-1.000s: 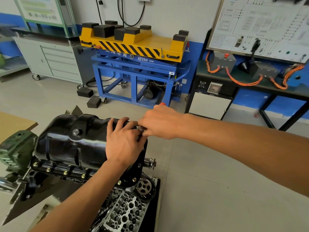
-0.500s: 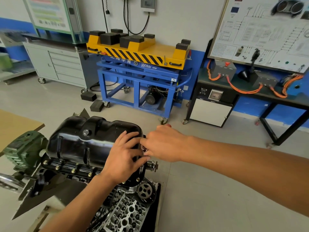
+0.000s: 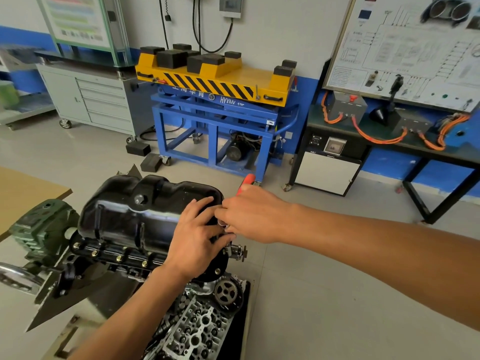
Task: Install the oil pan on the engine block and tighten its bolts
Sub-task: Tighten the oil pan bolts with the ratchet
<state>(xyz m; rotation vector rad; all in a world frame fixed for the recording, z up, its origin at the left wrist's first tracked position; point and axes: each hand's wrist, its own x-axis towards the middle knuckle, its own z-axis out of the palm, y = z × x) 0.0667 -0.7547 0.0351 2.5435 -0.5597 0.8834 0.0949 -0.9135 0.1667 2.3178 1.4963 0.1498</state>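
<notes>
— Where was the oil pan [image 3: 145,211] when we looked down?

— Left of centre, black and glossy, sitting on top of the engine block [image 3: 122,268]. A row of brass-coloured bolts [image 3: 118,258] ran along its near flange.

— And our hands?

— Our left hand [image 3: 197,237] lay over the pan's right end, its grip spread, fingers fairly straight on the black metal. Our right hand [image 3: 252,214] reached in from the right, its grip curled round a red-handled tool [image 3: 248,179]. Only the red end showed, past the knuckles on the far side. A small shiny metal piece [image 3: 223,224] sat between the two hands; we could not tell what it was.

— What lay nearest us?

— A bare cylinder head [image 3: 197,331], with a toothed sprocket [image 3: 227,292] just beyond it. A green gearbox [image 3: 44,227] stood left of the pan.

— Farther off?

— A yellow and blue lift table [image 3: 215,79] stood against the far wall, with a grey drawer cabinet [image 3: 98,100] to its left and a wiring training board [image 3: 405,48] at far right.
</notes>
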